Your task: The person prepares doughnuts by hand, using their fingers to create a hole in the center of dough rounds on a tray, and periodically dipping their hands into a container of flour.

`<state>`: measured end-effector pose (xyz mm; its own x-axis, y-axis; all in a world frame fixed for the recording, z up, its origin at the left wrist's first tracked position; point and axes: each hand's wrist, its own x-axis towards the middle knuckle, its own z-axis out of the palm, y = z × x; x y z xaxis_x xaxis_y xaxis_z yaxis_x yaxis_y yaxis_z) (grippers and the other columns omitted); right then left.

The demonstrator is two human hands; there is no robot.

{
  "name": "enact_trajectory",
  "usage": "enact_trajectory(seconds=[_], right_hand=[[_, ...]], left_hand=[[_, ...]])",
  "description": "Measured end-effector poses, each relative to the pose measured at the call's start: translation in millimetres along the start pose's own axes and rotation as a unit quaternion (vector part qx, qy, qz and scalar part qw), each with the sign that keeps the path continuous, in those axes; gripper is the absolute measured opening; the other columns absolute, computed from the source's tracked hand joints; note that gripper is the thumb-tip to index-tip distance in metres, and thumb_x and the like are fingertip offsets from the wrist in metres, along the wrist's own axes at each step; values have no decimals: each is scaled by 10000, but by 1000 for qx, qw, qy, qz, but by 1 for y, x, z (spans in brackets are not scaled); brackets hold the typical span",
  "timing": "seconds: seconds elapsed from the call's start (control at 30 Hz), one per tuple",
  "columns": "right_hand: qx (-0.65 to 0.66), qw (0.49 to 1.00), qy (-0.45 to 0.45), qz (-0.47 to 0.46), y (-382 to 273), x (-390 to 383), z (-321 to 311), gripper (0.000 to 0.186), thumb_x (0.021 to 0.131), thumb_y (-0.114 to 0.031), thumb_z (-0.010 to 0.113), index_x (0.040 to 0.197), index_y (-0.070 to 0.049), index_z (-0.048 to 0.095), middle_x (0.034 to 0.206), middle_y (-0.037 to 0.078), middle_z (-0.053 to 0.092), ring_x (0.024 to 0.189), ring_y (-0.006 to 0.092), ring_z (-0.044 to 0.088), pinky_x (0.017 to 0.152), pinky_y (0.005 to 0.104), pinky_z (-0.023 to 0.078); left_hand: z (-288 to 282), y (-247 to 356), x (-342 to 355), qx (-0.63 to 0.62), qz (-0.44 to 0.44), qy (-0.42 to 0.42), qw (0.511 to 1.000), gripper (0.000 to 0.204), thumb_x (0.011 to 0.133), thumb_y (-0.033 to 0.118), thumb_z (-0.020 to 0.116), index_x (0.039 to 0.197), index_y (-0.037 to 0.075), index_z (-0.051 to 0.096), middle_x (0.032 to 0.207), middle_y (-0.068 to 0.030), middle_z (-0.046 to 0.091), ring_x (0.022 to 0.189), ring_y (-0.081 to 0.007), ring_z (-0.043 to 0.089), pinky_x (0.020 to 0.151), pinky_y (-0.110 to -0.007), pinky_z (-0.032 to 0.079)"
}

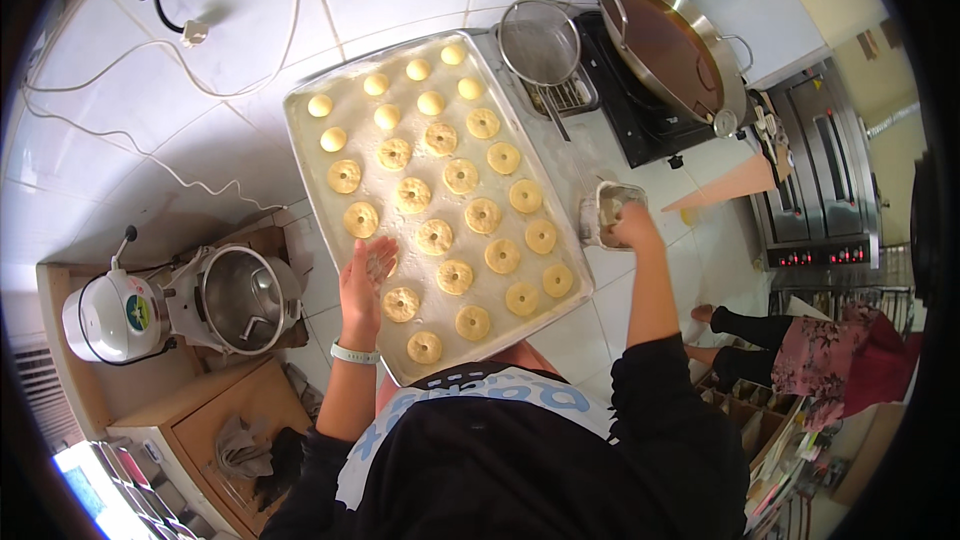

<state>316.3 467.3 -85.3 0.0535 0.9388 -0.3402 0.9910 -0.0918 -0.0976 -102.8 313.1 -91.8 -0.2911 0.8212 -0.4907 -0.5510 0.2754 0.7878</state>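
Note:
A large metal baking tray (300,130) lies before me, slanting away to the left. Dough rings (434,237) with small centre holes fill its near and middle part. Round dough balls (387,117) sit in rows at the far end. My left hand (368,275) hovers over the tray's left edge, palm turned up and fingers stretched out, with a whitish smear on the skin. It hides part of one ring. My right hand (630,225) dips into a small square tub (587,217) right of the tray. What lies inside looks pale; my fingertips are hidden there.
A wide pan of brown liquid (670,45) sits on a black stove (640,130) at the far right. A mesh strainer (540,40) lies beside the tray. A stand mixer (120,315) with steel bowl is at left. Another person (830,350) stands at right, near an oven (820,180).

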Motion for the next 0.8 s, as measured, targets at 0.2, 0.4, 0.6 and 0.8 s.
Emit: enact_trajectory(seconds=[0.2, 0.4, 0.6, 0.8], right_hand=[[-53, 996, 43, -50, -10, 16, 32, 161, 771, -61, 514, 795, 47, 630, 853, 273, 619, 838, 395, 616, 758, 439, 492], [30, 988, 57, -141, -66, -40, -47, 213, 801, -145, 582, 916, 31, 613, 952, 229, 624, 912, 366, 596, 810, 409, 472], [93, 895, 44, -434, -185, -42, 13, 591, 933, -385, 401, 1337, 41, 337, 1376, 208, 368, 1290, 327, 344, 1063, 475, 249], [-4, 915, 149, -374, -213, 96, 36, 714, 941, -519, 214, 1383, 40, 260, 1446, 176, 276, 1365, 270, 212, 1111, 482, 99]], left_hand=[[32, 3, 8, 9, -25, -57, 998, 529, 957, 391, 413, 1152, -89, 521, 1107, -185, 599, 1073, -267, 567, 971, -373, 416], [53, -10, 22, -151, -138, -140, 969, 589, 952, 435, 383, 1195, -95, 463, 1180, -209, 552, 1114, -308, 534, 989, -400, 401], [112, -4, 69, -317, -243, -224, 889, 808, 910, 565, 364, 1330, -120, 276, 1364, -241, 359, 1247, -306, 397, 1053, -386, 324], [94, 17, 70, -358, -145, -153, 910, 821, 913, 564, 351, 1347, -124, 242, 1395, -248, 314, 1295, -316, 331, 1102, -384, 241]])
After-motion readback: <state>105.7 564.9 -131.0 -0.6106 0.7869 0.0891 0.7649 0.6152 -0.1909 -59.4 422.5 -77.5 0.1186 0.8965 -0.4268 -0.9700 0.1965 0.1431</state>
